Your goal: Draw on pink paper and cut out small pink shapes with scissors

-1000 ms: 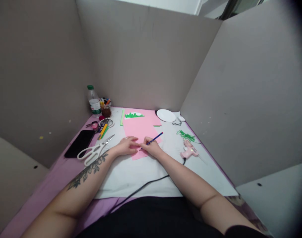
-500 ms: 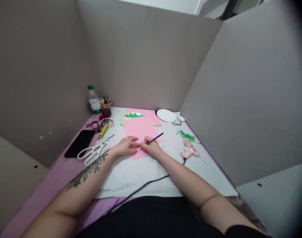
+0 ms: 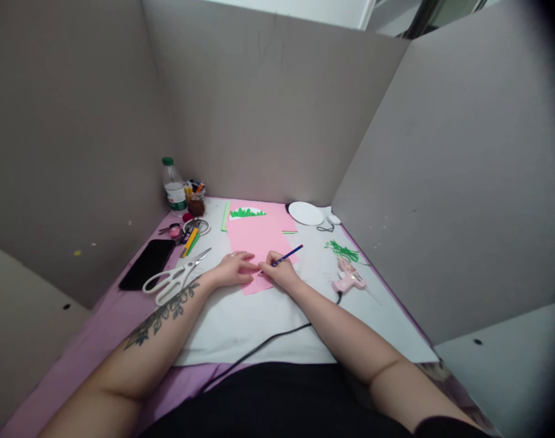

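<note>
A sheet of pink paper (image 3: 259,234) lies on the white cloth in front of me. My left hand (image 3: 234,268) rests flat on its left side, fingers stretched out and pointing right. In my right hand (image 3: 279,272) is a dark blue pencil (image 3: 289,253) with a red end, its tip down on the paper close to my left fingertips. The pencil leans to the upper right. Behind, a white piece with a jagged green edge (image 3: 247,213) lies on more pink paper. Any marks under the tip are too small to make out.
White-handled scissors (image 3: 174,281) and a black phone (image 3: 147,264) lie left, below a yellow cutter (image 3: 189,242). A water bottle (image 3: 174,191) stands at the back left. At right are a pink glue gun (image 3: 349,278) with its cord, green strips (image 3: 341,250) and a white disc (image 3: 306,213).
The pencil and my right fingers have shifted very slightly to the right. My left hand stays in place on the paper.
</note>
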Available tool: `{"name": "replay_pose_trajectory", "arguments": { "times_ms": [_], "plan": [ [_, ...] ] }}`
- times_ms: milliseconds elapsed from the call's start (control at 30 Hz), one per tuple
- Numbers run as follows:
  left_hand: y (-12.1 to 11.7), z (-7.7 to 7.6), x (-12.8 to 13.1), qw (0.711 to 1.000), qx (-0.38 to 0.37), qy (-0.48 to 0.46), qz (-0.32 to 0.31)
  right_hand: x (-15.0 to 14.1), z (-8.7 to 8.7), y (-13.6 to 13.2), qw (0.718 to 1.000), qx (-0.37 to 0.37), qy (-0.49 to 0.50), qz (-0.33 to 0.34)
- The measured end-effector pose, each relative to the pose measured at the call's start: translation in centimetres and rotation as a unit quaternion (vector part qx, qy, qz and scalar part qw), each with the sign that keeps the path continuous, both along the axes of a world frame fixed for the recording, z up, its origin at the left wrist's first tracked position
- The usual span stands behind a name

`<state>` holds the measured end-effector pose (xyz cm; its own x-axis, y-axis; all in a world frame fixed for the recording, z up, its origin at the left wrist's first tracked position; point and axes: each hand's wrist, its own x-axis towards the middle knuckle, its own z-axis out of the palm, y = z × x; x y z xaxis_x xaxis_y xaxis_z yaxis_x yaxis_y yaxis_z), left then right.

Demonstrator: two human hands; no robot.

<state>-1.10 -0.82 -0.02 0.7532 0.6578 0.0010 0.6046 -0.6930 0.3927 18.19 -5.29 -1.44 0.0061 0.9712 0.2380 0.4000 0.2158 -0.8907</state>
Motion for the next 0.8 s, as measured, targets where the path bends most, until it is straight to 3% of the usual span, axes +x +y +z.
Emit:
{"name": "replay_pose_trajectory", "arguments": {
  "times_ms": [800],
  "plan": [
    [0.14, -0.15, -0.07, 1.000, 0.013, 0.003, -0.004, 0.10, -0.35, 0.33, 1.000, -0.001, 0.008, -0.029]
  ]
}}
